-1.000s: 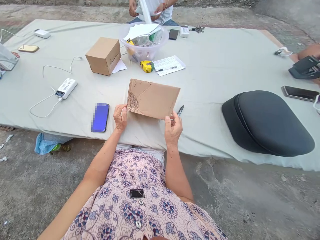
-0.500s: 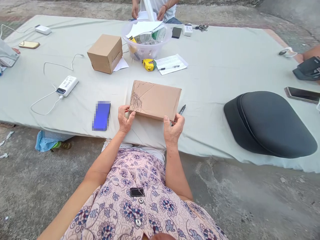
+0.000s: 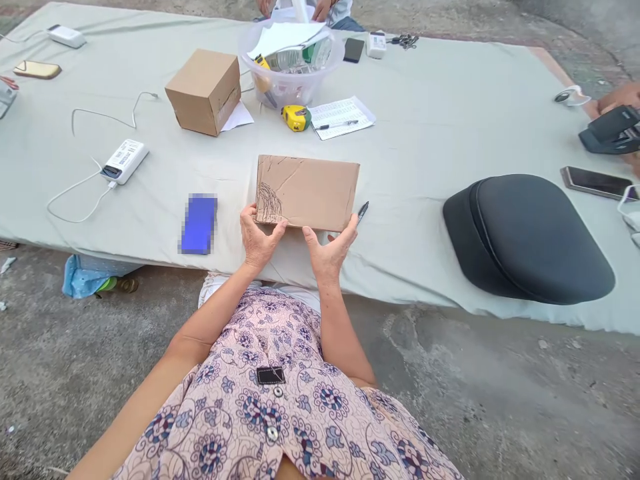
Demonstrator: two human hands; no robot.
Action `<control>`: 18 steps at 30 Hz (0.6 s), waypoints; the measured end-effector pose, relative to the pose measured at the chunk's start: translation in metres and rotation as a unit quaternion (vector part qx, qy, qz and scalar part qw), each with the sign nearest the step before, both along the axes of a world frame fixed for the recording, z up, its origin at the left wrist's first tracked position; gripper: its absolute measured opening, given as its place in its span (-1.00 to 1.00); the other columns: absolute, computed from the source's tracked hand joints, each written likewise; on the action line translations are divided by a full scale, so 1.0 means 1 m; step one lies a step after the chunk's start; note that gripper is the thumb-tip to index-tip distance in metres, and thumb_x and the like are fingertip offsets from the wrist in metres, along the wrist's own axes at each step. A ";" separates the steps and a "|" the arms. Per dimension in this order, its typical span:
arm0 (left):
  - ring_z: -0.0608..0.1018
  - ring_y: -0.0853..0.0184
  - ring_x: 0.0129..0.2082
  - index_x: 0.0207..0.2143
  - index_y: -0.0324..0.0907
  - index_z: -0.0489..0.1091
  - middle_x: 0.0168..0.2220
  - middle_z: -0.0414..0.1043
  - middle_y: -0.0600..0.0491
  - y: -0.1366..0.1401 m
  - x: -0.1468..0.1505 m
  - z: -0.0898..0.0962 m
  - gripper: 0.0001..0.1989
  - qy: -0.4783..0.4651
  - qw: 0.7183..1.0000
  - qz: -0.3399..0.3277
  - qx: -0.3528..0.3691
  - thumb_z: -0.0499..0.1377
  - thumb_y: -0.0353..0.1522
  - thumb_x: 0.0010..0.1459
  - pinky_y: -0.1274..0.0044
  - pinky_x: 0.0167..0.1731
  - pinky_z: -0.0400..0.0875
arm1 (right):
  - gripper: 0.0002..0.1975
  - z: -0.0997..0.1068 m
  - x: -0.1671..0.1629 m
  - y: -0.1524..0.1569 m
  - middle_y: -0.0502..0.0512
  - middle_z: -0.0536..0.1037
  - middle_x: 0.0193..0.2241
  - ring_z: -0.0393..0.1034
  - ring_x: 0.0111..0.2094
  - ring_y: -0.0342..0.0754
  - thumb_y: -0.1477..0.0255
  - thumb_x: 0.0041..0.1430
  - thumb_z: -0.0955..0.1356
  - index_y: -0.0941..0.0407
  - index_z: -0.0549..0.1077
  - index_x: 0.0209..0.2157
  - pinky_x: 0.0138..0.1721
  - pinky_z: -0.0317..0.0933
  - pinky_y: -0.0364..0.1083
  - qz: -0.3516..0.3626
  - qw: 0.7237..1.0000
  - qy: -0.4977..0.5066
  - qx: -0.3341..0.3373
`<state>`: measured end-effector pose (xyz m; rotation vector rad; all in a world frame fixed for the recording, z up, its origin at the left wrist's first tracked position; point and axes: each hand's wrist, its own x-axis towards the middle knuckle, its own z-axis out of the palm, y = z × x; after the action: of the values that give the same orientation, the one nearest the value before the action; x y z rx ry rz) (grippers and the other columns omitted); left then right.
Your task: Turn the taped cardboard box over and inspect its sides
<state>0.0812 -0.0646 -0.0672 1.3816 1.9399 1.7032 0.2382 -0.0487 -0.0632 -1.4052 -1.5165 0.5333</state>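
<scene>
A flat brown cardboard piece (image 3: 307, 192) with a pen sketch on its left end is held just above the grey cloth-covered table (image 3: 440, 127). My left hand (image 3: 257, 239) grips its near left edge, thumb by the sketch. My right hand (image 3: 329, 252) supports the near edge from below, palm up, fingers spread toward the right corner. A black pen (image 3: 362, 211) lies on the cloth right beside the card's right corner.
A blue phone (image 3: 199, 223) lies left of my hands, a white power bank (image 3: 125, 161) with cable farther left. Behind stand a cardboard box (image 3: 204, 91), a clear bowl (image 3: 290, 57), a yellow tape measure (image 3: 296, 118) and a printed sheet (image 3: 341, 117). A black seat cushion (image 3: 530, 237) lies right.
The card has tipped down flatter toward the table. My right hand slid left along its near edge and turned palm up; my left hand shifted under the left corner.
</scene>
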 end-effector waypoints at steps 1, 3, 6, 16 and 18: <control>0.34 0.09 0.23 0.03 -0.11 0.06 0.15 0.22 -0.20 0.000 0.001 0.000 -0.28 -0.002 1.000 0.000 -0.003 0.37 -0.04 0.01 0.26 0.24 0.22 | 0.05 0.001 -0.003 0.000 0.41 0.04 0.29 -0.03 0.37 0.28 -0.05 0.09 0.41 0.04 -0.23 0.36 0.27 0.14 0.29 -0.013 1.000 0.000 0.004; 0.34 0.07 0.23 0.07 -0.11 0.04 0.15 0.22 -0.21 0.001 0.002 0.000 -0.19 -0.003 1.000 0.007 -0.011 0.40 -0.01 -0.05 0.25 0.24 0.21 | 0.09 0.004 -0.009 0.000 0.41 0.07 0.29 -0.02 0.37 0.29 -0.07 0.04 0.44 0.05 -0.19 0.36 0.31 0.05 0.32 -0.048 0.999 0.000 0.013; 0.36 0.06 0.21 0.08 -0.11 0.05 0.13 0.24 -0.19 0.002 0.003 -0.001 -0.15 0.007 0.999 0.026 -0.019 0.40 0.04 -0.08 0.25 0.24 0.21 | 0.10 0.008 -0.015 0.001 0.42 0.11 0.27 0.01 0.35 0.31 -0.10 0.00 0.44 0.07 -0.16 0.35 0.32 0.02 0.35 -0.056 0.998 -0.007 0.010; 0.43 0.13 0.13 0.08 -0.11 0.15 0.06 0.34 -0.12 0.011 -0.018 0.000 -0.33 0.006 0.998 0.021 -0.052 0.27 0.05 0.10 0.31 0.15 0.31 | -0.32 0.007 0.000 0.014 0.30 0.36 0.15 0.34 0.15 0.15 0.01 0.18 0.37 0.06 0.20 0.21 0.10 0.34 0.16 -0.047 0.999 0.016 0.020; 0.45 0.17 0.11 0.08 -0.12 0.18 0.04 0.36 -0.11 0.012 -0.023 -0.001 -0.39 -0.010 0.999 -0.003 -0.051 0.23 0.04 0.15 0.35 0.12 0.34 | -0.37 0.007 0.005 0.014 0.28 0.39 0.13 0.37 0.11 0.11 0.03 0.21 0.34 0.06 0.24 0.19 0.01 0.39 0.09 -0.031 0.999 0.043 0.005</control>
<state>0.0577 -0.0528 -0.0685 1.3283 1.9797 1.5851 0.2428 -0.0346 -0.0559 -1.4006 -1.4013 0.5402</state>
